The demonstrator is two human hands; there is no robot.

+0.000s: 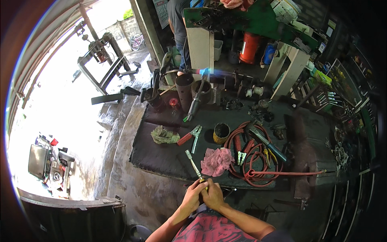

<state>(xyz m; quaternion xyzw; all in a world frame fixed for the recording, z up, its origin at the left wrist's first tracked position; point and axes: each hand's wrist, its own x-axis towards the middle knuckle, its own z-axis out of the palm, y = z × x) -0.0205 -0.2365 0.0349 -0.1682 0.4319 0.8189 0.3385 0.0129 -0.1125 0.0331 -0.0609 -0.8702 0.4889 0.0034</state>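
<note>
At the near edge of the bench, my left hand and my right hand are closed together around the handle of a nut driver. Its long metal shaft points away from me and slightly left, and a bit of yellow handle shows between my fingers. Just beyond my hands lies a crumpled pink cloth, right of the shaft. Further off are a red-handled clamp and a greenish rag. A small yellowish can stands behind the cloth.
Right of the cloth lies coiled reddish cable with a hammer across it. Dark tool-filled cylinders stand along the bench's far left. Greasy metal parts sit behind the coil. Another person's legs show beyond the bench.
</note>
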